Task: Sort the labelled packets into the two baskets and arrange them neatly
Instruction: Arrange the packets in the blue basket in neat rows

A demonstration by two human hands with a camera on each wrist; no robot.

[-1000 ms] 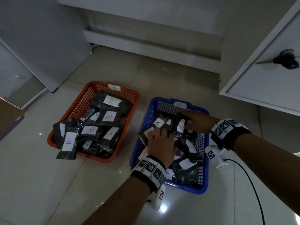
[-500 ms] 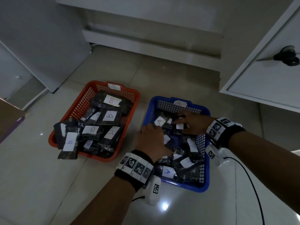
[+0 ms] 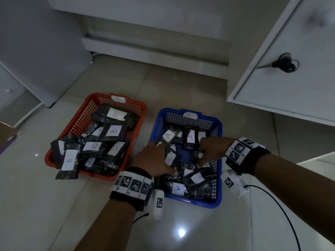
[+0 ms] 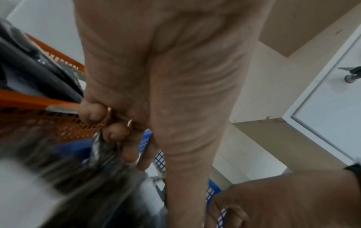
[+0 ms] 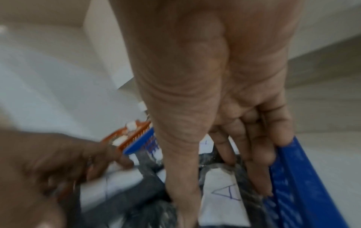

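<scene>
The blue basket (image 3: 197, 202) on the right holds several dark packets with white "A" labels; the orange basket (image 3: 70, 126) on the left holds "B" packets. Both hands are down in the blue basket. My left hand (image 3: 154, 160) is at its left side, and its curled fingers (image 4: 101, 121) grip the edge of a dark packet (image 3: 170, 158). My right hand (image 3: 211, 151) reaches in from the right wall. Its thumb and fingers straddle an "A" packet (image 5: 222, 199) and hold it by its sides. Bare blue mesh shows between the hands.
One "B" packet (image 3: 68, 160) hangs over the orange basket's front left rim. Both baskets stand on a glossy tiled floor. A white cabinet top with scissors (image 3: 282, 64) juts in at the upper right. A black cable (image 3: 282, 214) trails under my right arm.
My left hand slid left and toward me to the blue basket's left side. My right hand drew back from the far end to the middle. Packets shifted, baring mesh and a near "A" packet.
</scene>
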